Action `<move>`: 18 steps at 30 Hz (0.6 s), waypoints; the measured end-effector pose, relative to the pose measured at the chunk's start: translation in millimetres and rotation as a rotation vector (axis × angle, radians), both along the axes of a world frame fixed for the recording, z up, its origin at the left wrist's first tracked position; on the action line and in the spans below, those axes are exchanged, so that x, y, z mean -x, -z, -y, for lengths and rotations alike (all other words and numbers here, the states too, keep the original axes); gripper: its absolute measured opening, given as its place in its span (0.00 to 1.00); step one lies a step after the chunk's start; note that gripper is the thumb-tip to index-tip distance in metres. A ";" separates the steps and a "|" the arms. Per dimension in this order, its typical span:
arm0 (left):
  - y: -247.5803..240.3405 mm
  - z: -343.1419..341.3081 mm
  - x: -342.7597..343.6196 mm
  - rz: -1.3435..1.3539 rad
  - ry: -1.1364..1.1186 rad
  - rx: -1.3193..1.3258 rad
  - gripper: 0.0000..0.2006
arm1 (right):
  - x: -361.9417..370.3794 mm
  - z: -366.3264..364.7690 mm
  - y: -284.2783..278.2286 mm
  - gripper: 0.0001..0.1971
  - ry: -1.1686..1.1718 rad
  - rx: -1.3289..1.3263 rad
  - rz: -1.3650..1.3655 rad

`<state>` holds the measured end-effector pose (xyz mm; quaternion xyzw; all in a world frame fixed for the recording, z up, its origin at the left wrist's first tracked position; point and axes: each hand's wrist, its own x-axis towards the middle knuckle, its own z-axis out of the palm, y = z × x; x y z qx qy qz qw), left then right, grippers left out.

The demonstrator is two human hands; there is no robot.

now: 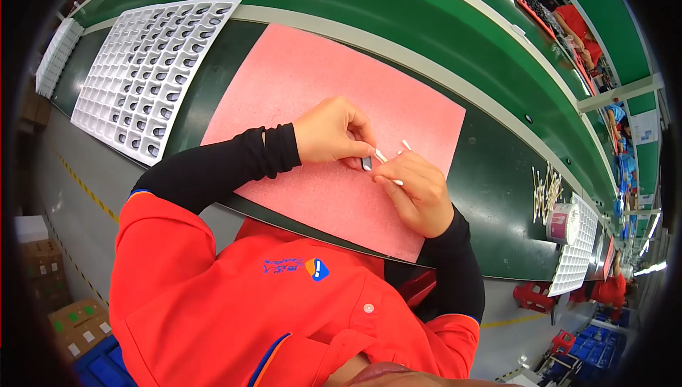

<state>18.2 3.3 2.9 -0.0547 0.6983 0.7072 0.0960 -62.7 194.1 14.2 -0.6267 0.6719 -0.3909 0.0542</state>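
Note:
Over the pink foam mat (284,74) my two hands meet. My left hand (332,135) is closed, its thumb and fingertips pinching a small dark, rounded part (366,163). My right hand (418,189) is closed on a cotton swab (398,182), whose white tip shows below the thumb. Close to the fingertips of both hands is another white tip (381,155); whether it belongs to the same swab I cannot tell. Just beyond my right hand another cotton swab end (406,144) shows against the mat. The fingers partly hide the dark part.
On the left of the dark green bench lies a white compartment tray (106,96), partly filled with small dark parts. A stack of white trays (58,57) stands beyond it. At right are loose cotton swabs (545,192), a white tub (561,224) and another white tray (577,245).

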 end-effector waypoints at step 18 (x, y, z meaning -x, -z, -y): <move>-34.0 96.8 -62.1 -0.294 -0.518 0.358 0.05 | 9.0 -15.0 -10.0 0.05 0.275 0.188 0.102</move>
